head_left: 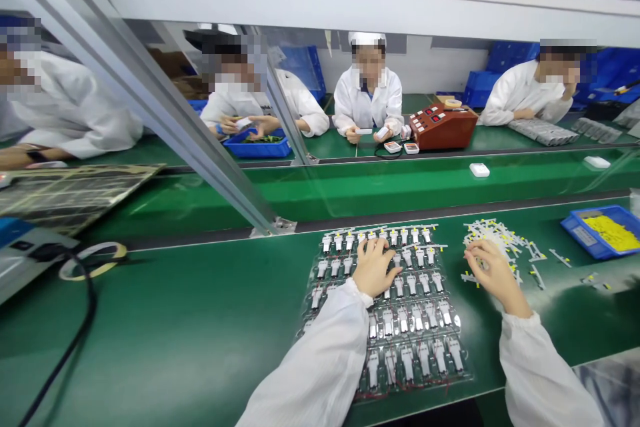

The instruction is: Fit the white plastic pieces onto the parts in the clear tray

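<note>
A clear plastic tray (pixel 406 383) on the green bench holds rows of small white-and-silver parts (pixel 407 361) with thin red wires. My left hand (pixel 373 267) lies over the tray's upper rows, its fingers spread and the thumb out to the right; it hides the parts beneath. Narrow white strips (pixel 425 227) lie across the top row. To the right of the tray is a loose pile of white strips with yellow ends (pixel 500 233). At the pile's near edge my right hand (pixel 493 273) has its fingers curled and thumb and forefinger close together; anything pinched there is too small to make out.
A blue bin (pixel 583 233) of yellow pieces stands at the right. On the left are a tape roll (pixel 93 261) and a black cable (pixel 83 333). A metal post (pixel 240 193) rises behind the bench. Co-workers in white coats sit across the green conveyor (pixel 400 180).
</note>
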